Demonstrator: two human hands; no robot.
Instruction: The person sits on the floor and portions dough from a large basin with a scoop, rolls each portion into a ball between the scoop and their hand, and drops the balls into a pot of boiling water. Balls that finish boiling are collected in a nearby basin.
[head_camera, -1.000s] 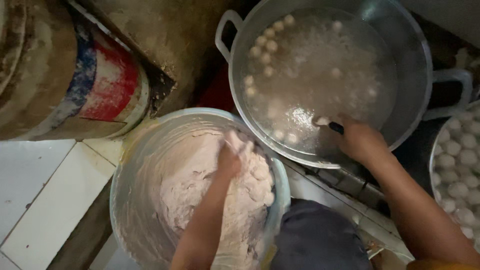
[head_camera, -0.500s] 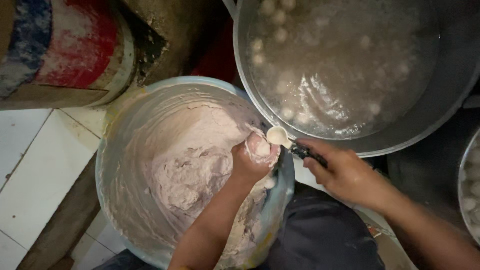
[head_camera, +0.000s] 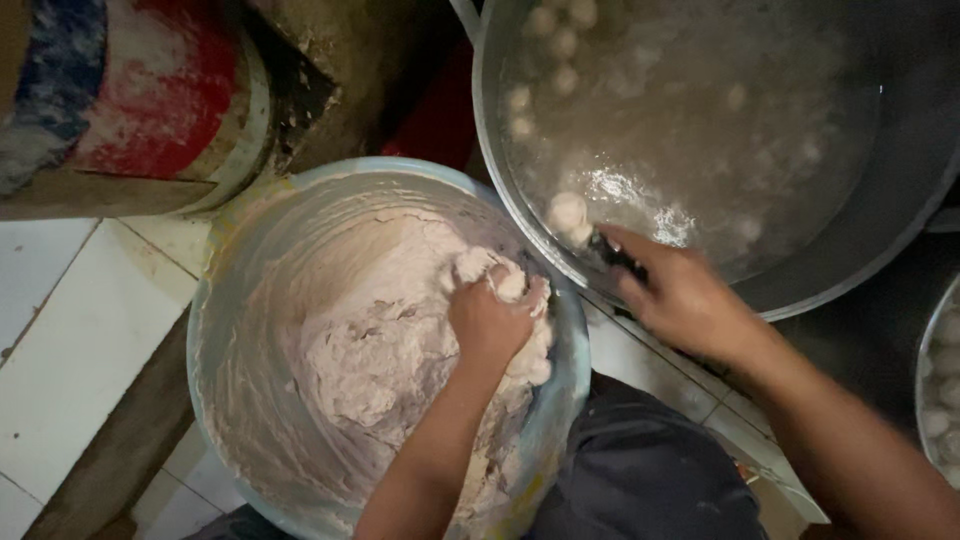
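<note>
Pinkish paste (head_camera: 370, 350) fills the left hand's (head_camera: 492, 318) clenched fingers; the right hand (head_camera: 680, 298) grips a spoon (head_camera: 608, 250) — seemingly — at the pot's near rim (head_camera: 520, 225); squeeze evenly.

paste (head_camera: 350, 360) in basin (head_camera: 215, 300) | pot (head_camera: 880, 230) right-behind, balls (head_camera: 565, 212) in it | drum (head_camera: 150, 100) left-behind
</note>
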